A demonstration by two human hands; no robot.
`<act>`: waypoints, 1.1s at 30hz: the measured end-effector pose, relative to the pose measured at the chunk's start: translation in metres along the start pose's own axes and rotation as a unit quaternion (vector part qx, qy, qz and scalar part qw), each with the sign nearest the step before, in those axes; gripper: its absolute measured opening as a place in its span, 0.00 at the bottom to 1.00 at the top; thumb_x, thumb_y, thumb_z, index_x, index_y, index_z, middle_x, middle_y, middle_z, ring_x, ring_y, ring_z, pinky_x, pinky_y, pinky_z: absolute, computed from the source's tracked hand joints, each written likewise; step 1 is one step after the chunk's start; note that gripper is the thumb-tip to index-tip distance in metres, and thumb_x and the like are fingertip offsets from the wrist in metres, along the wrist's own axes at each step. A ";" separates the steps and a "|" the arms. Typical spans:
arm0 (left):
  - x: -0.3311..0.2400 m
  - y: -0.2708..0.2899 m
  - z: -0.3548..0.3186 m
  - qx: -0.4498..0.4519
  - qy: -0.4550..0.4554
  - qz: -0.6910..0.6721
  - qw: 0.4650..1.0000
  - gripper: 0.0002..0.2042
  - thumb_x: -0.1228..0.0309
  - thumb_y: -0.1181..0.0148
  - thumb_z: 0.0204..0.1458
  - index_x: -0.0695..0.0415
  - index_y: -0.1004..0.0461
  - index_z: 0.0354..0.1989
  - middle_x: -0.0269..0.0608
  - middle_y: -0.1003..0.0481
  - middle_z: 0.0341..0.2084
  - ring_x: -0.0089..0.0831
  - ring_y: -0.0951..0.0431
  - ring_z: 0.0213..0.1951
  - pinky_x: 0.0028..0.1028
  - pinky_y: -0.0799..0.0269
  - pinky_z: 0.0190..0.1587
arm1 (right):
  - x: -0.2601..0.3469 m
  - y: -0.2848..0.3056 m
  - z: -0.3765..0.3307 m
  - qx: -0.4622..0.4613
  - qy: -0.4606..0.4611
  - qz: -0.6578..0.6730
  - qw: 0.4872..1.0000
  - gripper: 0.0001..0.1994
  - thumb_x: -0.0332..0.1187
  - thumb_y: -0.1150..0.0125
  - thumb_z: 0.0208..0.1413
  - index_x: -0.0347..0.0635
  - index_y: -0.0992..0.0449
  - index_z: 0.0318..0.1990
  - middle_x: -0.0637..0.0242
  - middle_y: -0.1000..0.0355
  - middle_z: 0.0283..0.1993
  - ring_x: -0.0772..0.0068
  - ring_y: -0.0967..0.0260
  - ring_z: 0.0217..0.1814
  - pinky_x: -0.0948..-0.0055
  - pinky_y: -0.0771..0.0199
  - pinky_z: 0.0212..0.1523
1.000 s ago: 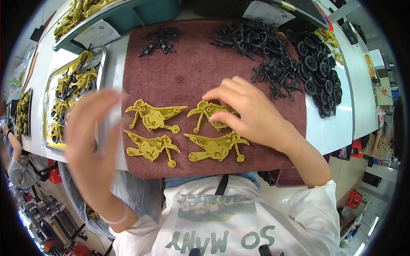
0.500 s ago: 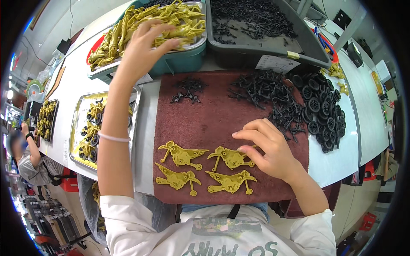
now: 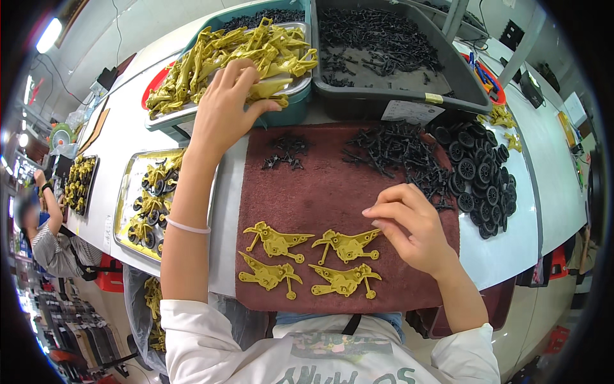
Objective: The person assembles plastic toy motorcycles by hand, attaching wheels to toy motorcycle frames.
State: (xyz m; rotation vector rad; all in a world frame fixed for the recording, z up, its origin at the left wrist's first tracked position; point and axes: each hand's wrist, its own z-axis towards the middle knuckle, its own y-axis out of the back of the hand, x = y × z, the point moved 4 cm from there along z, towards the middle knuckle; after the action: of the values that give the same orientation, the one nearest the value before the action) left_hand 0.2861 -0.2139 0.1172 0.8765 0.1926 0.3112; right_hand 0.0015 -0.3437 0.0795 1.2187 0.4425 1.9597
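My left hand [image 3: 227, 102] reaches into the heap of yellow toy motorcycle parts [image 3: 224, 48] at the far left. Its fingers and thumb close around a yellow toy motorcycle part [image 3: 268, 89] at the heap's near edge; the fingers partly hide the grip. On the brown cloth [image 3: 307, 192] lie two yellow body halves in the far row, a left one [image 3: 275, 244] and a right one [image 3: 347, 246]. Two more, a left one [image 3: 268, 274] and a right one [image 3: 345, 280], form the near row. Over the far right one hovers my right hand [image 3: 412, 224], fingers loosely bent, thumb slightly apart, nothing visible between them.
Small black parts [image 3: 390, 147] and black wheels [image 3: 480, 173] are piled at the right. A grey bin [image 3: 358, 96] of black pieces stands behind the cloth. Left of my arm, a metal tray [image 3: 125, 192] carries wheeled yellow assemblies. Another person [image 3: 54, 237] sits far left.
My left hand has gone from hovering spread over the yellow heap to closing on a part at its near edge. My right thumb and forefinger have drawn closer together. The view has shifted slightly.
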 end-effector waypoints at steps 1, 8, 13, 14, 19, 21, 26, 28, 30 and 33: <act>-0.006 0.007 -0.001 -0.047 -0.027 0.001 0.999 0.22 0.55 0.31 0.48 0.60 0.29 0.41 0.41 0.28 0.45 0.44 0.26 0.46 0.37 0.29 0.45 | 0.000 0.004 0.000 -0.013 -0.003 -0.002 1.000 0.11 0.21 0.35 0.47 0.42 0.21 0.40 0.64 0.30 0.39 0.63 0.32 0.39 0.69 0.31 0.39; -0.115 0.042 -0.063 -0.007 0.120 -0.344 0.931 0.14 0.63 0.36 0.53 0.61 0.30 0.38 0.47 0.30 0.29 0.45 0.27 0.29 0.38 0.29 0.32 | 0.028 0.005 -0.006 -0.056 -0.072 0.144 0.985 0.18 0.26 0.31 0.48 0.39 0.23 0.48 0.61 0.30 0.47 0.65 0.30 0.46 0.73 0.29 0.46; -0.197 0.039 -0.121 0.089 0.145 -0.542 0.823 0.30 0.47 0.38 0.52 0.61 0.38 0.49 0.50 0.36 0.40 0.51 0.28 0.35 0.41 0.30 0.33 | 0.053 -0.004 -0.030 -0.092 0.098 0.131 0.982 0.27 0.35 0.27 0.48 0.34 0.29 0.54 0.52 0.27 0.45 0.61 0.26 0.38 0.70 0.25 0.36; -0.200 0.039 -0.125 0.095 0.143 -0.537 0.826 0.33 0.43 0.38 0.49 0.61 0.39 0.48 0.51 0.37 0.40 0.51 0.29 0.37 0.41 0.30 0.35 | 0.055 -0.008 -0.036 -0.099 0.115 0.104 0.983 0.28 0.36 0.27 0.48 0.33 0.29 0.54 0.52 0.27 0.44 0.60 0.25 0.36 0.68 0.24 0.34; -0.223 0.051 -0.135 0.172 0.197 -0.582 0.770 0.45 0.38 0.30 0.38 0.64 0.43 0.51 0.50 0.41 0.41 0.44 0.34 0.41 0.38 0.35 0.42 | 0.076 -0.006 -0.066 -0.147 0.140 -0.015 0.979 0.22 0.41 0.28 0.48 0.39 0.27 0.46 0.52 0.30 0.44 0.52 0.24 0.39 0.63 0.22 0.33; -0.228 0.053 -0.150 0.167 0.205 -0.595 0.759 0.46 0.41 0.29 0.38 0.65 0.45 0.52 0.52 0.42 0.42 0.46 0.35 0.43 0.39 0.35 0.45 | 0.080 -0.012 -0.068 -0.156 0.178 0.036 0.971 0.18 0.40 0.29 0.49 0.42 0.26 0.43 0.52 0.32 0.46 0.49 0.24 0.40 0.62 0.21 0.35; -0.233 0.055 -0.167 0.194 0.205 -0.640 0.715 0.41 0.46 0.31 0.44 0.67 0.44 0.53 0.53 0.41 0.44 0.45 0.35 0.47 0.38 0.35 0.51 | 0.088 -0.018 -0.077 -0.098 0.030 0.138 0.985 0.13 0.36 0.26 0.44 0.40 0.25 0.28 0.53 0.38 0.47 0.47 0.24 0.45 0.59 0.18 0.43; -0.233 0.053 -0.177 0.214 0.205 -0.653 0.697 0.38 0.50 0.33 0.46 0.66 0.44 0.54 0.52 0.39 0.46 0.43 0.34 0.47 0.37 0.35 0.52 | 0.089 -0.016 -0.078 -0.094 0.001 0.195 0.976 0.13 0.34 0.26 0.43 0.40 0.26 0.26 0.53 0.38 0.47 0.47 0.23 0.45 0.58 0.17 0.44; -0.231 0.046 -0.187 0.173 0.319 -0.831 0.421 0.32 0.57 0.38 0.50 0.64 0.42 0.57 0.48 0.36 0.50 0.38 0.32 0.48 0.34 0.33 0.51 | 0.079 -0.004 -0.085 -0.138 -0.047 0.301 0.942 0.14 0.33 0.24 0.41 0.42 0.29 0.25 0.55 0.41 0.47 0.46 0.23 0.45 0.57 0.16 0.43; -0.205 0.045 -0.209 0.058 0.348 -0.862 0.365 0.35 0.45 0.40 0.46 0.61 0.36 0.55 0.49 0.31 0.50 0.43 0.27 0.52 0.40 0.25 0.49 | 0.047 0.030 -0.101 -0.165 -0.078 0.290 0.939 0.16 0.33 0.31 0.54 0.42 0.37 0.37 0.51 0.40 0.57 0.51 0.25 0.52 0.57 0.22 0.53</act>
State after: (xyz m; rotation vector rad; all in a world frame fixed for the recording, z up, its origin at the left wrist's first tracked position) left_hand 0.0241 -0.1069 0.0291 0.1867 1.8115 -1.4441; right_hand -0.1105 -0.3173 0.0787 1.3638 -0.3647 2.2721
